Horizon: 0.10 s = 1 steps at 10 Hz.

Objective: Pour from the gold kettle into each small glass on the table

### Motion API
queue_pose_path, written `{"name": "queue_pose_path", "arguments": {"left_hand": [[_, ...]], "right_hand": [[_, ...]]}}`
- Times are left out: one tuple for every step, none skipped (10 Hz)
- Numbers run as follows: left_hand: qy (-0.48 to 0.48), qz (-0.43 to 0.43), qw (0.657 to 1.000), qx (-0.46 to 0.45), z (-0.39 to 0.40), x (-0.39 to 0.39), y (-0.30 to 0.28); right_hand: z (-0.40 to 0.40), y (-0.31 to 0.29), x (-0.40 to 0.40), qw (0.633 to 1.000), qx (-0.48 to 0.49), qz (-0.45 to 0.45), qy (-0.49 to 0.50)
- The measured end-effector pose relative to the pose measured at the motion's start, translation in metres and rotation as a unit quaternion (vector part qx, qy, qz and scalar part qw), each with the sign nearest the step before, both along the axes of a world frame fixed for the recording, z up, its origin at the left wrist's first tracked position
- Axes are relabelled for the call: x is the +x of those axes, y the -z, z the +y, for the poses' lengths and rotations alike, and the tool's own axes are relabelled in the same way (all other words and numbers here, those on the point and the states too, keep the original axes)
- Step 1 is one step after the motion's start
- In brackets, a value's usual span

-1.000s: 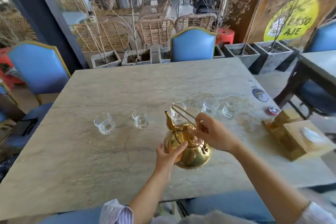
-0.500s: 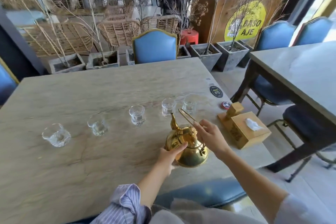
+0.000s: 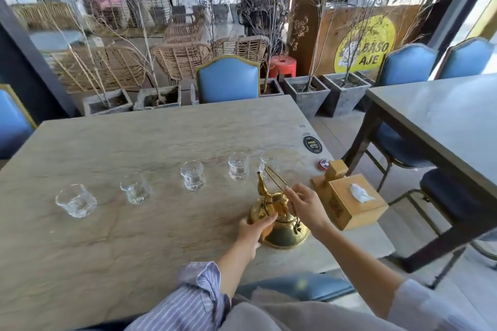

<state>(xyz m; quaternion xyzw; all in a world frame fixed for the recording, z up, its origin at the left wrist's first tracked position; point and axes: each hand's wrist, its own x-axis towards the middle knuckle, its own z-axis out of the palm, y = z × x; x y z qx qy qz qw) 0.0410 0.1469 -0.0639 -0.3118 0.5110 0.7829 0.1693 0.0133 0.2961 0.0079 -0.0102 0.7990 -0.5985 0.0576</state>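
Observation:
The gold kettle [image 3: 285, 231] stands on the stone table [image 3: 134, 142] near its front right edge, spout pointing away from me. My left hand [image 3: 254, 231] is pressed against the kettle's left side. My right hand [image 3: 304, 204] pinches the thin wire handle above the lid. Several small clear glasses stand in a row across the table: the leftmost glass [image 3: 76, 200], a second glass [image 3: 135, 187], a third glass [image 3: 192, 174], then two more glasses [image 3: 238, 165] just beyond the spout. The rightmost one is partly hidden by the handle.
A wooden tissue box [image 3: 352, 201] stands right of the kettle, with a small red tin [image 3: 322, 164] and a black round sticker [image 3: 312, 144] behind it. Blue chairs [image 3: 228, 80] ring the table. A second table [image 3: 441, 115] stands to the right.
The view has swung to the right, so the glasses and kettle sit further left in frame. The kettle has come down from a lifted tilt and rests on the table, both hands still on it.

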Motion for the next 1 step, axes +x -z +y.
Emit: {"name": "queue_pose_path", "arguments": {"left_hand": [[-0.012, 0.005, 1.0, -0.01, -0.0017, -0.0036, 0.0089]], "right_hand": [[0.002, -0.0041, -0.0053, 0.999, 0.036, -0.01, -0.021]]}}
